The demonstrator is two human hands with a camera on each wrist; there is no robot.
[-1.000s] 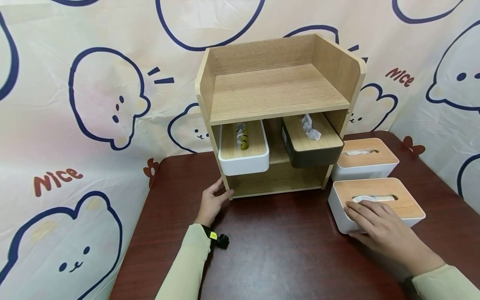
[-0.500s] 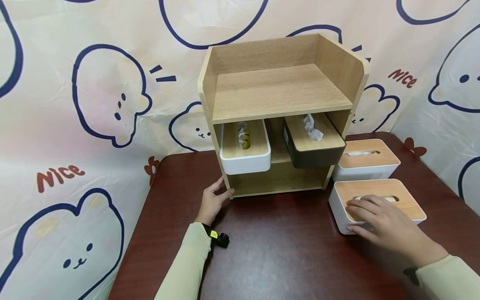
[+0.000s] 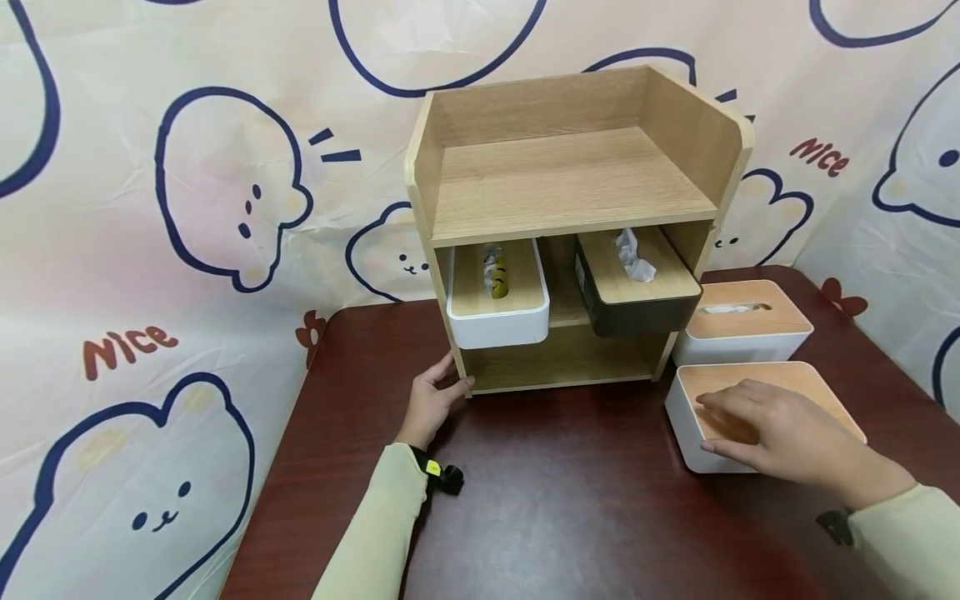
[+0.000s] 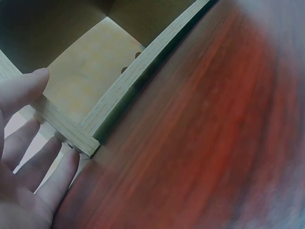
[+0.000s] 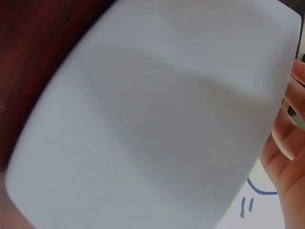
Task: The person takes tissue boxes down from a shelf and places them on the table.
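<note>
A small wooden desk shelf (image 3: pixel 566 183) stands on the dark red table, and my left hand (image 3: pixel 429 407) grips the lower front edge of its left side panel. In the left wrist view the thumb lies on the panel's inner side and the fingers (image 4: pixel 59 174) on its outer side. My right hand (image 3: pixel 806 433) is over the nearer white tissue box (image 3: pixel 791 379) with a wooden lid, covering its slot. Its fingers look relaxed; contact with the lid is unclear. The right wrist view is mostly filled by the box's white wall (image 5: pixel 143 114).
In the shelf's middle level are a white tissue box (image 3: pixel 498 329) at left and a dark tissue box (image 3: pixel 645 315) at right, both jutting forward. Another white tissue box (image 3: pixel 750 346) sits behind the nearer one. A patterned cloth (image 3: pixel 225 333) hangs behind the table.
My right hand has shifted slightly over the lid and now covers the slot and its tissue. My left hand keeps its grip on the shelf. The head view has drifted slightly.
</note>
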